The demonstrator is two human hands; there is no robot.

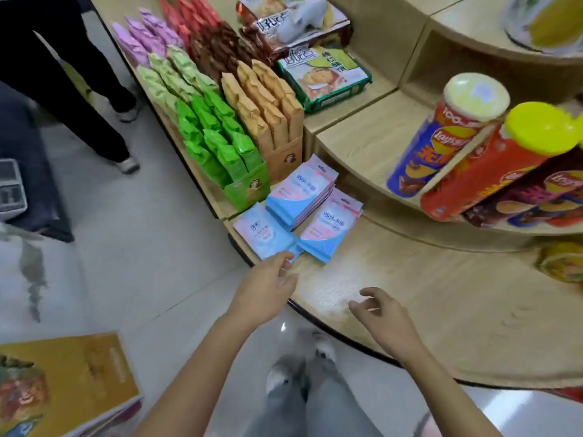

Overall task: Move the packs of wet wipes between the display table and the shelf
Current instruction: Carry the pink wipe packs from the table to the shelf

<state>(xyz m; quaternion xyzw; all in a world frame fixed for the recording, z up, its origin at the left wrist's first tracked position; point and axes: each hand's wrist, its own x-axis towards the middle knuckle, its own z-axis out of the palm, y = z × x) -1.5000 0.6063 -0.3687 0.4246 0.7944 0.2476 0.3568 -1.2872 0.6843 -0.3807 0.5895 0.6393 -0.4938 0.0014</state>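
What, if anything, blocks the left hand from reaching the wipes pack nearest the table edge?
Probably nothing, so yes: the left hand is at the near corner of the pack, nothing between them.

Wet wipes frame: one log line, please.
left hand: at nearest wipes pack | right hand: open, empty | two wipes stacks: on display table

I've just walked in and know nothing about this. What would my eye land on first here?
The tall chip cans on the shelf tier at right stand out, as do the bright green snack packs in rows at left. In the middle, pink-and-blue wet wipes packs lie stacked at the table edge, with the left hand reaching at the nearest one and the right hand hovering empty.
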